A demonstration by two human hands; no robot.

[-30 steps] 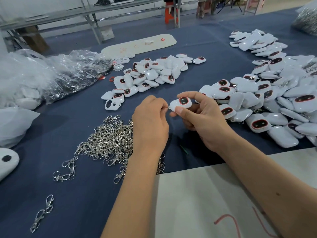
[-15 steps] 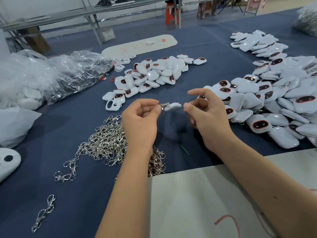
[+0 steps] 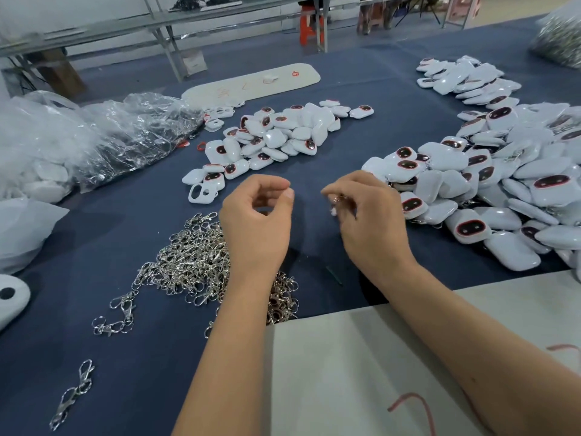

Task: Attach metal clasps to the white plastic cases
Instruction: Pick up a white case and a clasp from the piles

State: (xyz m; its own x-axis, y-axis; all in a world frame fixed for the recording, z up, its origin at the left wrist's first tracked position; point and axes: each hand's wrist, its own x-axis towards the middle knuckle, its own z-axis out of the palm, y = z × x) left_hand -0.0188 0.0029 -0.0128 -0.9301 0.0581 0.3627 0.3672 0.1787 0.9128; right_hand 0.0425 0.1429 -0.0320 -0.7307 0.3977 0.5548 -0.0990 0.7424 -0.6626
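Blurred item (image 3: 335,205) in right fingers (image 3: 352,196)

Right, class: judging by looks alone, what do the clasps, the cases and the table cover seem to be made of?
Clasps: metal, probably plated steel or alloy, since they are silvery with sharp glints.
Cases: glossy moulded plastic, white and smooth, with rounded corners and soft highlights.
Table cover: looks like dark blue fabric or felt, matt with no shine, though the weave is too fine to see.

My left hand (image 3: 257,221) and right hand (image 3: 367,221) are bare, no gloves, rings or watch; both forearms are bare too, with no sleeve showing.
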